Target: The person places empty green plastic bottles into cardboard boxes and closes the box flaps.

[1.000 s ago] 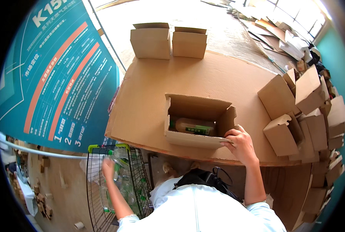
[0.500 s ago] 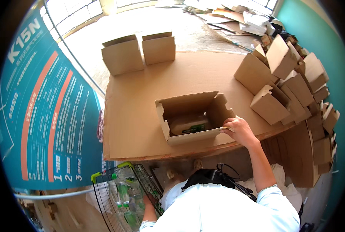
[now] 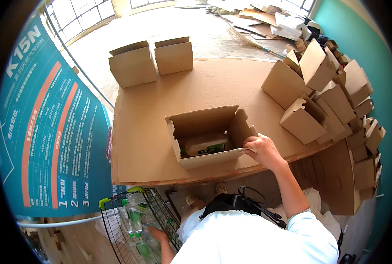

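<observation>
An open cardboard box [image 3: 213, 162] stands near the front edge of the table. In its bottom lies a clear plastic bottle [image 3: 198, 144] with a dark green label. My right hand [image 3: 264, 151] pinches the box's near right corner, thumb and fingers on the rim. At lower left, my left hand [image 3: 158, 234] reaches down into a black wire basket [image 3: 109, 226] with yellow-green corners. It is against several clear bottles [image 3: 135, 220] with green caps and labels. Its fingertips are hard to make out, so whether it grips a bottle does not show.
Two upright cardboard boxes [image 3: 133, 66] stand at the far left of the cardboard-covered table [image 3: 138, 119]. Piled open boxes [image 3: 303, 119] crowd the right side by a green wall. A large teal printed banner [image 3: 42, 132] rises at left. Flattened cardboard [image 3: 259, 26] lies on the floor beyond.
My left hand has moved left and inward over the bottles in the basket. My right hand keeps its hold on the box corner. The whole view has shifted slightly.
</observation>
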A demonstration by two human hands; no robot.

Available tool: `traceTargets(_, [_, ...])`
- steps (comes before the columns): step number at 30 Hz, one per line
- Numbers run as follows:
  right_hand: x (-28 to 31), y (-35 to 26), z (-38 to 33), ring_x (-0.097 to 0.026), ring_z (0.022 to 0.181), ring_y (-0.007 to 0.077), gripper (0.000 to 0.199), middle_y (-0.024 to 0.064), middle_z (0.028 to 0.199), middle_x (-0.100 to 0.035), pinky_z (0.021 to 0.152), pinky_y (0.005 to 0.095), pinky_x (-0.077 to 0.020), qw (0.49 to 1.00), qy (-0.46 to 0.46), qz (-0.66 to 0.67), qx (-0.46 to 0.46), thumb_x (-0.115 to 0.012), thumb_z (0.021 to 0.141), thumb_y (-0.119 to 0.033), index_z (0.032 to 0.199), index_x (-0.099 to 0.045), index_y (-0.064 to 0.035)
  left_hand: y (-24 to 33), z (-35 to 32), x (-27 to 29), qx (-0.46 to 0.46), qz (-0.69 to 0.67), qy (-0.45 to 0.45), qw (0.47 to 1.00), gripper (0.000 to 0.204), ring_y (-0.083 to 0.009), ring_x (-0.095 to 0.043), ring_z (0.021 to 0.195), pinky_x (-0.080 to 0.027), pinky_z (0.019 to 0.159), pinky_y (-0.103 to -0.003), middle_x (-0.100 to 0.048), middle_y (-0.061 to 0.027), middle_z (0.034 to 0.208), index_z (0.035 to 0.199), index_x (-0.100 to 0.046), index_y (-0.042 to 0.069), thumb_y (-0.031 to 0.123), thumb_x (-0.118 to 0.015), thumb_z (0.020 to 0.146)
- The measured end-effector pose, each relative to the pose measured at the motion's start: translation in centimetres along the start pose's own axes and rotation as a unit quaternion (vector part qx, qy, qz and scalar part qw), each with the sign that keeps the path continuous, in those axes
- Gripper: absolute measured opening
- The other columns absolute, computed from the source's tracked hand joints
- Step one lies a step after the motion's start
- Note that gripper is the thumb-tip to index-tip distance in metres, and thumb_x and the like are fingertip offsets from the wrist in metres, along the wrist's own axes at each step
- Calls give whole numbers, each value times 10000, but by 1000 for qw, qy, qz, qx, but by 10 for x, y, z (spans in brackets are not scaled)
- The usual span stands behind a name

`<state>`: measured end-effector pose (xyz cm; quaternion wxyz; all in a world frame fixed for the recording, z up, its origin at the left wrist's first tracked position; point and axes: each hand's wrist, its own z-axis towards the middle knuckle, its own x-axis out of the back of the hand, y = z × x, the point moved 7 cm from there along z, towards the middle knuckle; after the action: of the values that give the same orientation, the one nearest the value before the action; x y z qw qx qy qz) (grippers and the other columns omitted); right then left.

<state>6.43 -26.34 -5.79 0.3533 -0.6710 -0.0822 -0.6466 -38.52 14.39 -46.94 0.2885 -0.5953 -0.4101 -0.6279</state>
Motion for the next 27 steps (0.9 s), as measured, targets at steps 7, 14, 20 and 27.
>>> traceTargets(7, [-4,1,-7,-594,866,260,32,40,881,-684,751,355,-530,997,1,-22,70,-710,739,-104,760,-708,-80,33,19,175,135,-192,191,953,742,-410,-546,1057,-443,883,-477,-563,-197,1131,1183,-442,14,320,-879,666])
traceTargets(14, [-6,1,-6,-592,867,253,31,33,861,-673,712,349,-537,995,-10,-5,103,-687,728,-66,758,-693,-71,165,57,457,-116,-303,436,840,663,-295,-551,1178,-455,992,-435,-530,-171,1290,1350,-455,18,332,-739,839])
traceTargets(20, [-5,8,-5,-603,837,265,35,58,808,-648,638,352,-544,992,16,4,124,-680,735,-68,719,-655,-51,444,50,526,-509,-437,127,731,790,-331,-597,1117,-481,988,-489,-524,-208,1276,1314,-429,21,487,-738,755])
traceTargets(27, [0,12,-2,-629,880,272,28,69,794,-643,649,350,-547,992,17,24,124,-660,745,-81,728,-644,-65,644,-4,389,-662,-70,-261,699,714,-339,-645,1019,-525,858,-390,-645,-184,1058,1202,-492,13,186,-878,626])
